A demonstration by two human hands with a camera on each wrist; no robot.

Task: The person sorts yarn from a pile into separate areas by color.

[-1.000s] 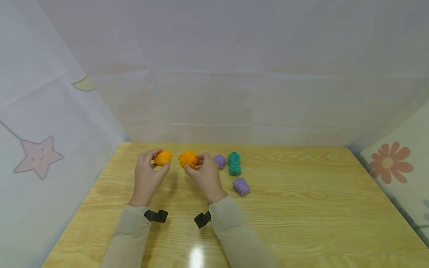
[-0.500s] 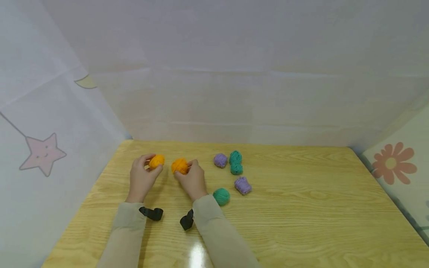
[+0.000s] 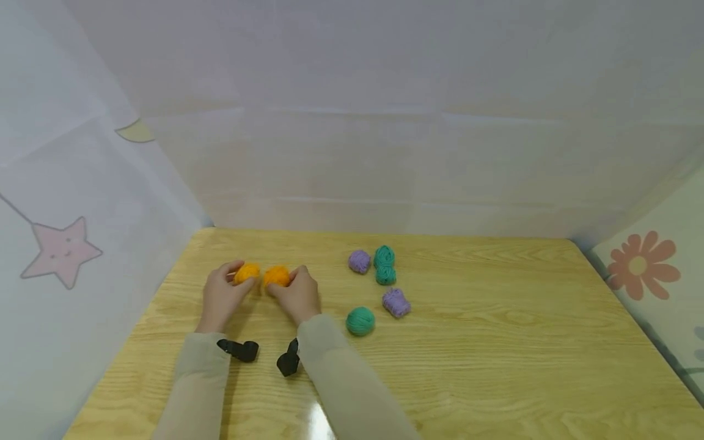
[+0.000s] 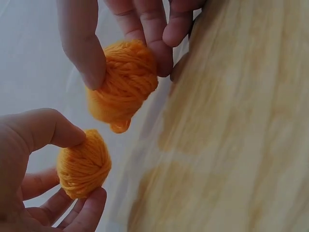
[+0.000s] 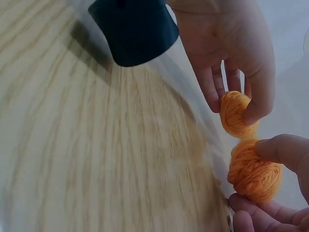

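Observation:
My left hand (image 3: 220, 297) pinches a small orange yarn ball (image 4: 84, 164) between thumb and fingers. Beside it, my right hand (image 3: 299, 296) grips a second orange yarn ball (image 5: 255, 171), which looks slightly larger and has a loose loop at its end in the left wrist view. A narrow gap parts the two balls in the head view. Both are at the left part of the wooden table (image 3: 495, 342); whether they touch its top I cannot tell.
Right of my hands lie a green yarn ball (image 3: 360, 321), a purple ball (image 3: 360, 261), a teal skein (image 3: 385, 265) pinched at its middle and a small purple skein (image 3: 396, 302). A pale cloth wall (image 3: 352, 171) stands behind the table. Dark wrist cameras (image 3: 244, 351) sit at both cuffs.
Both hands have moved left and a little nearer with their orange balls, and the gap between the balls has narrowed. The green ball, earlier hidden behind the right sleeve, now shows whole.

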